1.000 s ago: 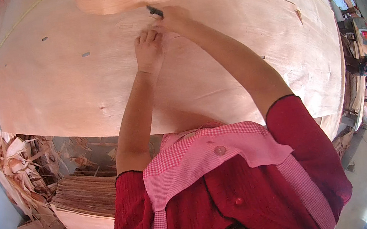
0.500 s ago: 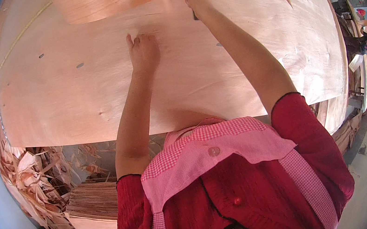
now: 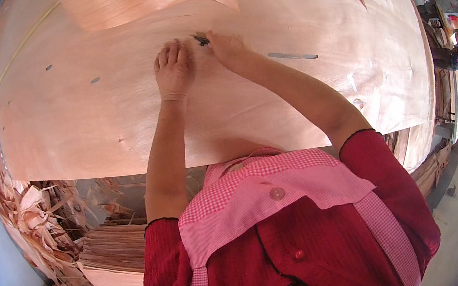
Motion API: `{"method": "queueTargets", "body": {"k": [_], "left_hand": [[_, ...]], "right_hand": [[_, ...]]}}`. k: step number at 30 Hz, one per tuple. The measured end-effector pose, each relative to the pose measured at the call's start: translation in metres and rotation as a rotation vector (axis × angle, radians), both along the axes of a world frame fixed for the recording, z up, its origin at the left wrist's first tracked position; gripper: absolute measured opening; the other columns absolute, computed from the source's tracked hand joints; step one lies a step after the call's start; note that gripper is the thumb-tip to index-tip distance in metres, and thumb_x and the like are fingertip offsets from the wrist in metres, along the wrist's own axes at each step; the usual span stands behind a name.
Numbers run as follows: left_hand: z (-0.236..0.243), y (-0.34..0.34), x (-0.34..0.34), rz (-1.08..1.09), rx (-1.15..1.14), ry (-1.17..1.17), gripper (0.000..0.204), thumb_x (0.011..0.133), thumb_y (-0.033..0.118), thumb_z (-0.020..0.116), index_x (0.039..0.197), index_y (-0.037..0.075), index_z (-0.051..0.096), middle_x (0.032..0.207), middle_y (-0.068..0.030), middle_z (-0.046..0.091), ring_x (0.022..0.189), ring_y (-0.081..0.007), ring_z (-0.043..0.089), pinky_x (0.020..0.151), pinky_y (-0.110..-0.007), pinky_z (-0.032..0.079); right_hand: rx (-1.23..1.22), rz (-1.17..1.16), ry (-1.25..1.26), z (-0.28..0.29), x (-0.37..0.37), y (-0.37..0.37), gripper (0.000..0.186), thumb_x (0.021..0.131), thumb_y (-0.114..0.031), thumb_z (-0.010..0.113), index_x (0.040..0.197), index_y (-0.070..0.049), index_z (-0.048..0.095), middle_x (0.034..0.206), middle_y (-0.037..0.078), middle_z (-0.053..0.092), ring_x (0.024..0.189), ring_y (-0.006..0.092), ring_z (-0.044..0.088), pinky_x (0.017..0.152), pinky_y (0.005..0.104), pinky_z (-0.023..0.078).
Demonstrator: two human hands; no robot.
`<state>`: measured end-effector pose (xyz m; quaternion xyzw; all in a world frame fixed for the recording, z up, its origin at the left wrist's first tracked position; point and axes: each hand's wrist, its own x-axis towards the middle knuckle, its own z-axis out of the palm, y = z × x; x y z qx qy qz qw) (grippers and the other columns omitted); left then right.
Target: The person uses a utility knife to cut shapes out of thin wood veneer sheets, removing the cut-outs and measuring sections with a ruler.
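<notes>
A wide, pale wood veneer sheet (image 3: 92, 127) lies across the work surface. My left hand (image 3: 174, 71) rests on it palm down, fingers apart and slightly bent. Just right of it, my right hand (image 3: 227, 49) is closed on a small dark tool (image 3: 201, 40) held low at the sheet, with some blur; its working end is hard to make out. A thin grey strip (image 3: 293, 55) lies to the right of my right hand. A torn, loose veneer piece (image 3: 133, 4) lies along the far side.
Crumpled veneer scraps (image 3: 34, 211) pile at the lower left, beside a stack of veneer sheets (image 3: 112, 247). Along the right wall, another person (image 3: 454, 57) is among leaning boards and sheets. A yellow line (image 3: 27, 37) runs near the sheet's far left.
My right hand rose away with the tool, then came back down beside my left hand. A torn strip now hangs from the far piece, and the grey strip at right now shows.
</notes>
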<state>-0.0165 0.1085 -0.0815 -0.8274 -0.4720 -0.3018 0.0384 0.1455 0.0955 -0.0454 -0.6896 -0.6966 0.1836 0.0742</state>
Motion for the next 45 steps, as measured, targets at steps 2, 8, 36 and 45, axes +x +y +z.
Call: {"method": "queueTargets", "body": {"k": [2, 8, 36, 45], "left_hand": [[-0.002, 0.000, 0.001, -0.001, -0.003, 0.000, 0.023, 0.079, 0.020, 0.059, 0.099, 0.010, 0.062, 0.112, -0.0044, 0.058, 0.106, -0.0241, 0.051, 0.090, -0.040, 0.040], [0.001, -0.003, 0.003, -0.016, -0.009, -0.009, 0.023, 0.077, 0.020, 0.059, 0.098, 0.010, 0.061, 0.113, -0.0036, 0.057, 0.106, -0.0219, 0.049, 0.090, -0.040, 0.038], [0.001, 0.002, 0.005, -0.118, 0.003, 0.157, 0.021, 0.086, 0.015, 0.050, 0.102, 0.004, 0.059, 0.114, -0.0107, 0.057, 0.109, -0.0266, 0.050, 0.093, -0.036, 0.040], [-0.021, 0.014, -0.013, -0.110, -0.093, 0.102, 0.024, 0.086, 0.020, 0.050, 0.106, 0.009, 0.058, 0.119, -0.0091, 0.054, 0.111, -0.0251, 0.049, 0.093, -0.037, 0.039]], "right_hand": [[0.001, -0.050, -0.089, -0.002, -0.009, -0.004, 0.021, 0.086, -0.021, 0.045, 0.099, -0.004, 0.049, 0.082, 0.020, 0.062, 0.079, 0.0346, 0.062, 0.070, 0.0442, 0.047], [0.039, -0.047, -0.092, 0.004, -0.011, -0.006, 0.019, 0.087, -0.017, 0.042, 0.101, -0.006, 0.050, 0.079, 0.017, 0.064, 0.074, 0.0315, 0.064, 0.065, 0.0427, 0.050], [-0.189, -0.923, -0.081, 0.042, 0.332, -0.302, 0.032, 0.074, -0.036, 0.067, 0.089, -0.008, 0.064, 0.079, 0.008, 0.064, 0.071, 0.0224, 0.060, 0.066, 0.0344, 0.046], [-0.594, -0.559, -0.279, 0.035, 0.291, -0.280, 0.051, 0.077, -0.057, 0.056, 0.080, -0.007, 0.063, 0.075, 0.009, 0.062, 0.077, 0.0257, 0.060, 0.067, 0.0373, 0.046]]}}
